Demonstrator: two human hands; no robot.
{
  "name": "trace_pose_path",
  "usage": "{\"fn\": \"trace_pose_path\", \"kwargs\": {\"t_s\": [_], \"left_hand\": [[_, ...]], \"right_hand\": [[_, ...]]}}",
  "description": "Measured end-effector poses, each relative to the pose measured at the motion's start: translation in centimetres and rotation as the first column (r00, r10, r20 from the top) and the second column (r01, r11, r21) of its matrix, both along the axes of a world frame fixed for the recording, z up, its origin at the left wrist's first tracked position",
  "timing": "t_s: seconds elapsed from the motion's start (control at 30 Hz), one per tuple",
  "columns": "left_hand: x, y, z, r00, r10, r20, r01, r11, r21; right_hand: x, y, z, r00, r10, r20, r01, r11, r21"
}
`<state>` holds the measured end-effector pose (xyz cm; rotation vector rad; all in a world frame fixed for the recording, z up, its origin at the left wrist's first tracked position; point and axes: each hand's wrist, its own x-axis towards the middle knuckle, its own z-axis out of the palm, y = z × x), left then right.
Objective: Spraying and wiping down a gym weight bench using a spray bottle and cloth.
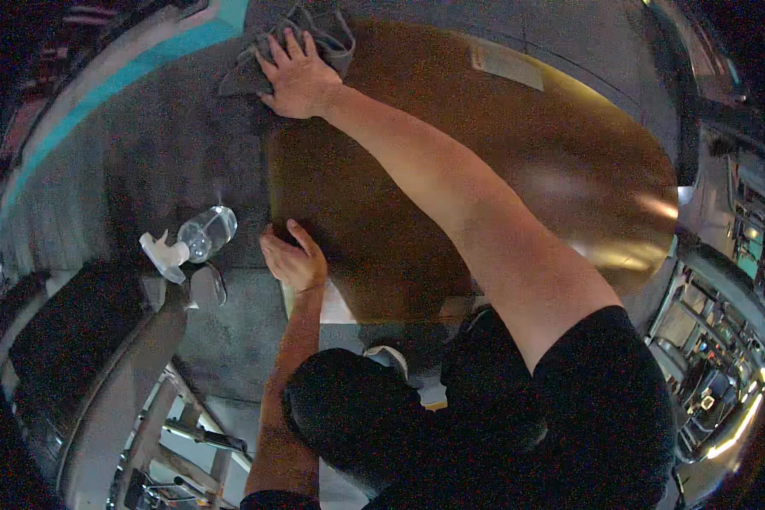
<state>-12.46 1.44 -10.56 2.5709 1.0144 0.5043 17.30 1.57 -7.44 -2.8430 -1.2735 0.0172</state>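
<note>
A large glossy brown sheet (408, 185) lies in front of me. At its far left corner my right hand (303, 83) rests flat on a crumpled grey cloth (331, 32), fingers spread. My left hand (295, 258) is at the sheet's near left edge, thumb apart from the loosely curled fingers, with nothing visible in it. Whether it presses on the sheet cannot be told. A clear spray bottle (209, 233) with a white trigger head lies on its side to the left of that hand.
A pale label (507, 65) sits near the sheet's far right edge, and a white piece (336, 305) shows by my left wrist. A turquoise strip (102, 95) curves along the far left. Metal framing (191, 433) stands at lower left; machinery (707, 376) fills the right rim.
</note>
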Motion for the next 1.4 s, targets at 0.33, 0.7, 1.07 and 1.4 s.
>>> {"fn": "trace_pose_path", "kwargs": {"t_s": [0.33,0.7,1.07,1.4], "left_hand": [[0.0,0.5,1.6,1.000,0.025,-0.010,-0.024,0.998,0.054],[-0.8,0.5,0.2,1.000,0.015,0.016,-0.018,0.976,0.217],[0.0,0.7,0.4,0.999,-0.017,0.051,0.011,0.994,0.112],[-0.9,1.2,1.9,0.999,0.042,0.000,-0.042,0.998,0.041]], "right_hand": [[7.1,-45.7,-3.0,0.833,-0.533,-0.148,0.552,0.821,0.148],[8.6,-47.5,-5.3,0.947,-0.303,0.105,0.302,0.953,0.025],[2.7,-0.9,0.1,0.987,-0.095,0.128,0.090,0.995,0.040],[4.0,-26.9,0.2,0.911,-0.281,-0.302,0.316,0.946,0.073]]}}
